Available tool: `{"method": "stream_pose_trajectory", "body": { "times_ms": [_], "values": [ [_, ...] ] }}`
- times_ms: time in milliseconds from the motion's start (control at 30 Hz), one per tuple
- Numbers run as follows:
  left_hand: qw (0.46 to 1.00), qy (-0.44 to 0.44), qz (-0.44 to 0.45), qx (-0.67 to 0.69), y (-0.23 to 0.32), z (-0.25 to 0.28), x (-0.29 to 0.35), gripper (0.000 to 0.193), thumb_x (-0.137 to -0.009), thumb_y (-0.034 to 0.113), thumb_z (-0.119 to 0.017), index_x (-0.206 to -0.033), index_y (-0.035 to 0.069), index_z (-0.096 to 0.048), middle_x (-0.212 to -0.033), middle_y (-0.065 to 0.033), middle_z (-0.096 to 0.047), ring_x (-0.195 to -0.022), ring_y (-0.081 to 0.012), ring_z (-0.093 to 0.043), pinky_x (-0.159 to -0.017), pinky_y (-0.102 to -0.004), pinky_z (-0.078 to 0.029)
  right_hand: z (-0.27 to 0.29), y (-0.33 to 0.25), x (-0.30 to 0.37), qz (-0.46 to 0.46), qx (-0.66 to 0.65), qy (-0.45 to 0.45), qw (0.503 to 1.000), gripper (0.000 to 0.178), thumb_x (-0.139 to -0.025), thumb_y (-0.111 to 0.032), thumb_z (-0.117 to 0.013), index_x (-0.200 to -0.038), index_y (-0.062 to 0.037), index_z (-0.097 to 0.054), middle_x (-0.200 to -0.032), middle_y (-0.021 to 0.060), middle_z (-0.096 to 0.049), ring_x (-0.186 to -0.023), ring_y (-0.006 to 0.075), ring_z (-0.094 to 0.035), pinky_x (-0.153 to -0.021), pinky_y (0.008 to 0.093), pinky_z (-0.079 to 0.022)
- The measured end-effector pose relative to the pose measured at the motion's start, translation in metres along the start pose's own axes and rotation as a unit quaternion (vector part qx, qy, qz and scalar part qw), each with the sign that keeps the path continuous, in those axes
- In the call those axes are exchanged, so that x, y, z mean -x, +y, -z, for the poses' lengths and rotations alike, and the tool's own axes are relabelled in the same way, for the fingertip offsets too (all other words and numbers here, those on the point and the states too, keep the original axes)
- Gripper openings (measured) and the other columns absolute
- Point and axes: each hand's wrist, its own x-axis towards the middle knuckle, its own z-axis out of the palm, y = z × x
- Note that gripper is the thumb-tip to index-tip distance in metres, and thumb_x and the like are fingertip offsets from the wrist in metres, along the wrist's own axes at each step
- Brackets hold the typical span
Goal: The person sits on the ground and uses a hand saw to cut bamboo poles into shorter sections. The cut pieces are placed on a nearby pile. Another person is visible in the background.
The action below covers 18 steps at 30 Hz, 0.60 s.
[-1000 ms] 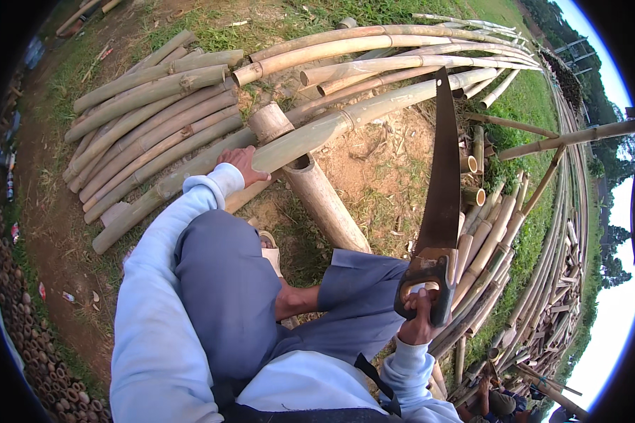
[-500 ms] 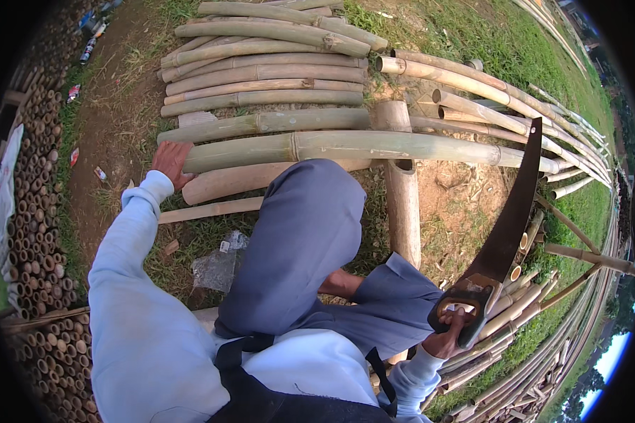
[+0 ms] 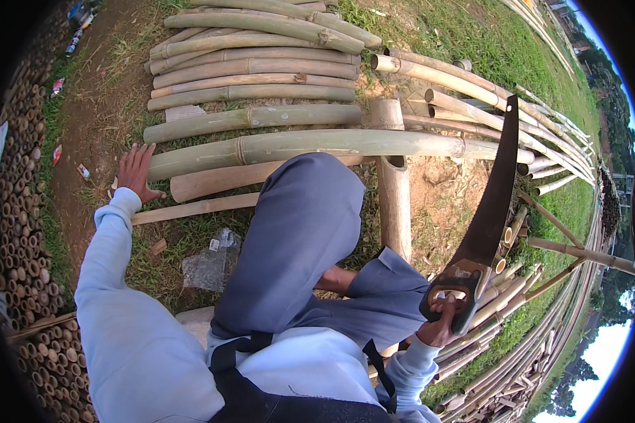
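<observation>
Outdoors on grassy dirt [image 3: 95,123] | stacked bamboo [image 3: 261,68] | left fingers [image 3: 130,158] spread at pole [image 3: 282,146] end | right fingers [image 3: 442,305] around saw [image 3: 492,204]

- Ground [image 3: 85,130]: bare brown earth with areas of green grass [image 3: 466,32].
- Upper left: greenish-tan bamboo lengths [image 3: 254,67], lying side by side, some laid over others.
- Upper right: paler poles [image 3: 451,79], spread over earth and grass.
- Centre: thick bamboo support [image 3: 395,211], with the long green pole [image 3: 303,144] lying across it.
- Left of the knee: crumpled transparent sheet [image 3: 208,269], on grass.
- Left edge: massed hollow bamboo sections [image 3: 25,211], open ends visible; small litter [image 3: 83,171] nearby.
- Lower right: further bamboo poles [image 3: 483,328], roughly parallel.
</observation>
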Motion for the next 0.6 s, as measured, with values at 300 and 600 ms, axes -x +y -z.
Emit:
{"method": "stream_pose_trajectory", "body": {
  "times_ms": [300,600],
  "values": [
    [0.937,0.285,-0.109,0.173,0.167,-0.005,0.032,0.04,-0.08,0.013,-0.074,-0.119,0.01,-0.064,-0.119,-0.0094,-0.062,-0.109,-0.0306,-0.058,-0.096,-0.0435,-0.046,0.005,-0.001,0.009,-0.003,0.032,0.013,0.999,0.005,-0.091,-0.002,-0.063,-0.09,0.0008,-0.06,-0.064,0.0043,-0.051,-0.06,0.0147,-0.054,-0.06,0.0291,-0.048],
    [0.955,0.049,-0.128,0.263,0.249,-0.117,-0.004,0.036,-0.089,0.024,-0.059,-0.122,0.009,-0.059,-0.116,-0.0094,-0.06,-0.108,-0.0278,-0.058,-0.095,-0.0412,-0.046,0.012,-0.008,0.018,0.014,0.043,0.029,0.999,0.006,-0.088,-0.002,-0.068,-0.089,0.0005,-0.063,-0.063,0.0043,-0.054,-0.056,0.0143,-0.055,-0.057,0.0284,-0.046]
  ]
}}
